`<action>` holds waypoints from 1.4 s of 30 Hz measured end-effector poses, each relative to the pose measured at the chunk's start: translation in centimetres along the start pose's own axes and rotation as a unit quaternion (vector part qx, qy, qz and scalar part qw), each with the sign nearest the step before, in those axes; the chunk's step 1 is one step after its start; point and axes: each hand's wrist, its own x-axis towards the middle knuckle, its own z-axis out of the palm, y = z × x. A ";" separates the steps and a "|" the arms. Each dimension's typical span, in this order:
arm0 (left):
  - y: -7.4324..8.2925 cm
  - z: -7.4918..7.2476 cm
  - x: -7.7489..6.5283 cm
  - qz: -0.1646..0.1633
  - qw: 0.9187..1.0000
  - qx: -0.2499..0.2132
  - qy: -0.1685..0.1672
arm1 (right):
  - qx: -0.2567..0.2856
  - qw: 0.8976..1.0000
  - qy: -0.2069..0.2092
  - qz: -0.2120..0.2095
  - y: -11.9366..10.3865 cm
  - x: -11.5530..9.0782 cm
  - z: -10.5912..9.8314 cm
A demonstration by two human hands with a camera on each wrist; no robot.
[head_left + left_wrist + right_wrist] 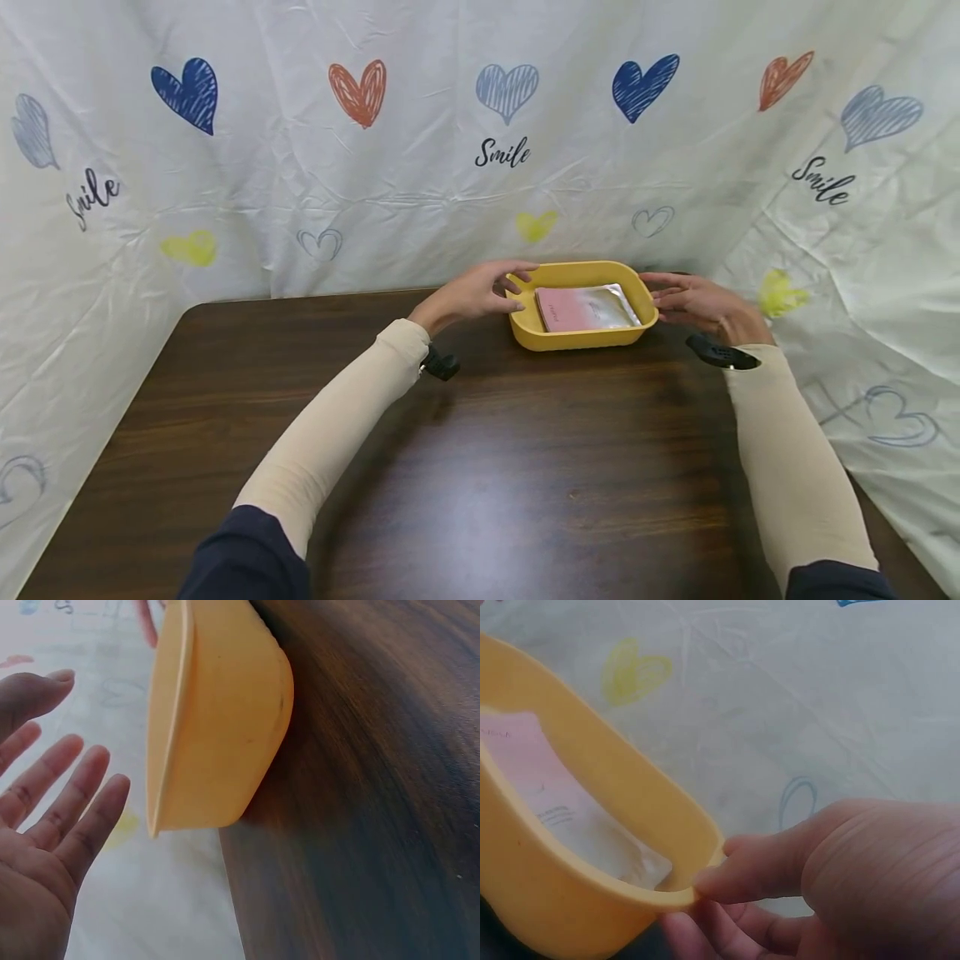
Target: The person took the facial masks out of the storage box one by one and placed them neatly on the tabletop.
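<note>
A yellow plastic basket (577,341) with rounded corners is at the far edge of the dark table. Inside it lies a flat packet (588,308), pink at one end and silvery at the other. My left hand (477,292) is by the basket's left end; in the left wrist view its fingers (94,817) are spread and apart from the basket wall. At the right end, my right hand (697,302) pinches the rim, with its thumb (742,874) on top and the other fingers beneath on the outside.
The brown wooden table (480,467) stretches from the basket toward me. A white cloth (420,158) printed with hearts and "Smile" hangs behind the table and along both sides. Each wrist wears a black device, such as the one on the right (722,352).
</note>
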 end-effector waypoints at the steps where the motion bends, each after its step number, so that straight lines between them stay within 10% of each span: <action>1: 0.0 0.0 0.2 -0.002 1.000 0.003 -0.002 | 0.002 1.000 -0.001 -0.001 0.0 -0.1 0.0; 42: -2.2 1.9 7.5 -0.077 0.995 -0.032 -0.063 | -0.017 0.999 0.020 0.023 -0.1 -0.2 0.1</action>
